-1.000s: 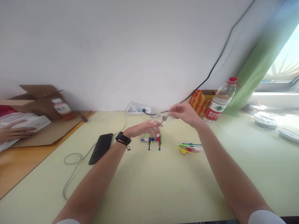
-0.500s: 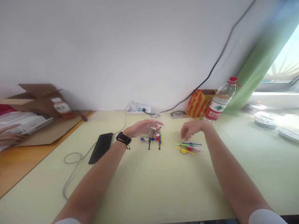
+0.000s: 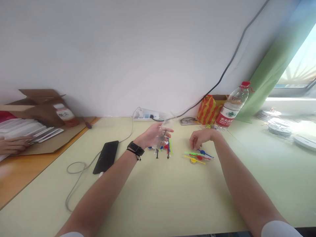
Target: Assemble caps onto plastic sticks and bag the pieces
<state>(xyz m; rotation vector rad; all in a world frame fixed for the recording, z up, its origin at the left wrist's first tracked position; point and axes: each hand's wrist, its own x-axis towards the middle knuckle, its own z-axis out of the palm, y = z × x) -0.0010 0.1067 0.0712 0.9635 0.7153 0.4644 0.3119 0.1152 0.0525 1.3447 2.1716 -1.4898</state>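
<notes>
My left hand (image 3: 153, 134) is turned palm up, fingers curled around a dark arrow spinner (image 3: 162, 134) with what looks like a clear plastic part. Beneath and beside it lies a cluster of coloured arrow spinners, among them a black one (image 3: 157, 154) and a red round piece (image 3: 166, 147). My right hand (image 3: 197, 138) is closed in a pinch at the left end of a blue arrow spinner (image 3: 202, 152); the fingertips are partly hidden. Just below are a yellow spinner (image 3: 194, 160) and a red spinner (image 3: 199, 157) on the table.
A black phone (image 3: 106, 157) with a cable lies at left. Behind stand a power strip (image 3: 146, 117), glasses (image 3: 188, 120), a striped bag (image 3: 207, 110) and a water bottle (image 3: 230, 108). Stacked discs (image 3: 280, 126) sit right. Another person's hand (image 3: 16, 144) handles white cards far left.
My left hand has rotated to show more of its palm, the spinner turning with it. My right hand has lowered slightly, and the blue spinner now slants up toward its fingertips.
</notes>
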